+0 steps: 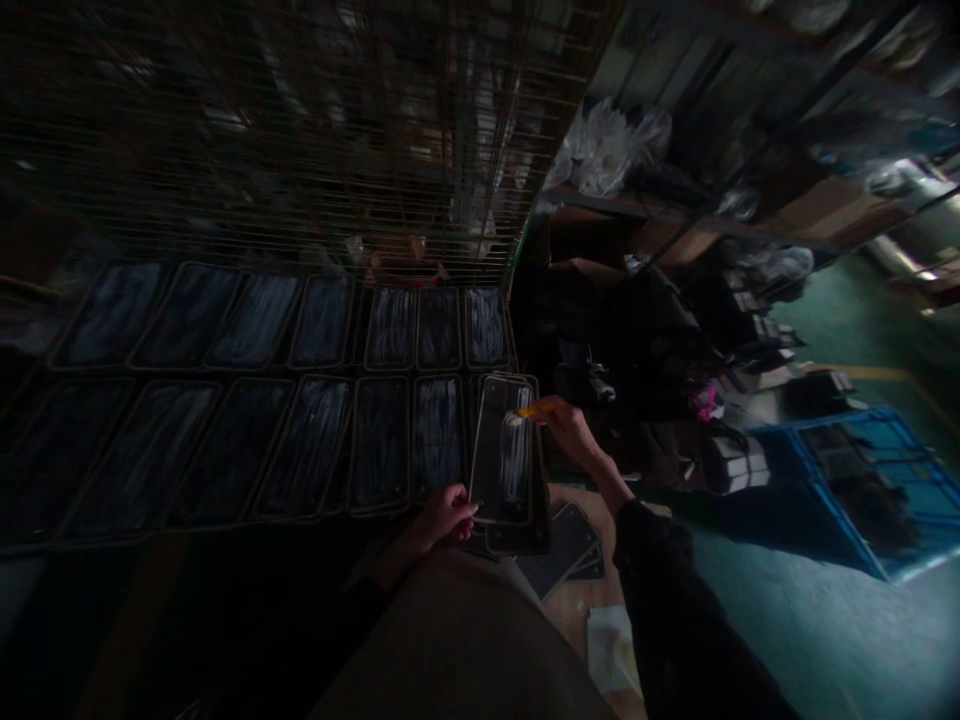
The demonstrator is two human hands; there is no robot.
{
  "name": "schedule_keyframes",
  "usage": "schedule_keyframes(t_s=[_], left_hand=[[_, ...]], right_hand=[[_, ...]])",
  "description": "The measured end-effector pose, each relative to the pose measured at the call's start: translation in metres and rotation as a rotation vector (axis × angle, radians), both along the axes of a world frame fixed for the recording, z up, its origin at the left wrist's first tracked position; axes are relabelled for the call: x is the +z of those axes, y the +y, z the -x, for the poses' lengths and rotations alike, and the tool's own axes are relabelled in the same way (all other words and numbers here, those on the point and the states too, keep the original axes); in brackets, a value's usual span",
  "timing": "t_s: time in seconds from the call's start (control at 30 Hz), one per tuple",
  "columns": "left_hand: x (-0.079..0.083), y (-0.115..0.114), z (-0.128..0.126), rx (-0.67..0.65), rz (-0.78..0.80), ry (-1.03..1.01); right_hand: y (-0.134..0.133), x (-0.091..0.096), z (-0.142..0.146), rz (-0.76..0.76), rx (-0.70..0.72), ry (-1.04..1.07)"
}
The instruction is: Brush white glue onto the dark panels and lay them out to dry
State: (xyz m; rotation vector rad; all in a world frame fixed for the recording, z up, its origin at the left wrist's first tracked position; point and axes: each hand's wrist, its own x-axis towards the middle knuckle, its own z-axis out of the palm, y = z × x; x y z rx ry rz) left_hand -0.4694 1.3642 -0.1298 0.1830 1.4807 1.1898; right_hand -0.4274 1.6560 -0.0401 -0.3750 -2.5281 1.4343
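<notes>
My right hand [571,432] is closed around the yellow handle of a brush [534,409]. Its pale bristles touch a dark rectangular panel [491,450] with a light rim. White streaks run lengthwise down the right half of that panel. At the panel's lower left corner, my left hand [448,513] pinches the edge between thumb and fingers. Beneath it lies another similar panel, mostly covered. To the left, two rows of like panels [439,430] lie side by side, many with whitish streaks on them.
A wire mesh rack [420,150] stands behind the rows. On the right are shelves with plastic bags [604,145] and cardboard boxes, and a blue crate [832,500] on the green floor. Several loose panels [562,550] lie on a wooden surface by my right forearm.
</notes>
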Motion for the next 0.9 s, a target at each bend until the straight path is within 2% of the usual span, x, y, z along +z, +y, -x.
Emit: schedule_keyframes(t_s=[0.13,0.23,0.37,0.5,0.57,0.63,0.77,0.9], left_hand=[[-0.002,-0.001,-0.001,0.016,-0.01,-0.021],[-0.001,-0.002,-0.001,0.026,-0.024,-0.02],[-0.001,-0.002,-0.001,0.024,-0.012,-0.014],[-0.002,-0.002,0.0,0.036,-0.016,-0.036],[-0.003,-0.003,0.0,0.042,-0.018,-0.04],[-0.004,-0.003,-0.001,0.045,-0.012,-0.037],[-0.003,-0.003,-0.002,0.053,-0.004,-0.031],[-0.002,-0.005,-0.002,0.064,-0.013,-0.033]], right_hand=[[0.009,0.002,0.026,-0.212,-0.051,0.135],[0.004,0.0,0.033,-0.267,-0.045,0.155],[-0.017,0.002,0.015,-0.23,0.047,0.084],[-0.032,0.014,-0.014,-0.05,0.206,-0.106],[-0.031,0.018,-0.016,0.025,0.226,-0.158],[-0.026,0.019,-0.006,0.012,0.162,-0.11],[-0.018,0.01,0.033,-0.144,0.018,0.084],[-0.025,-0.001,0.052,-0.184,0.024,0.108]])
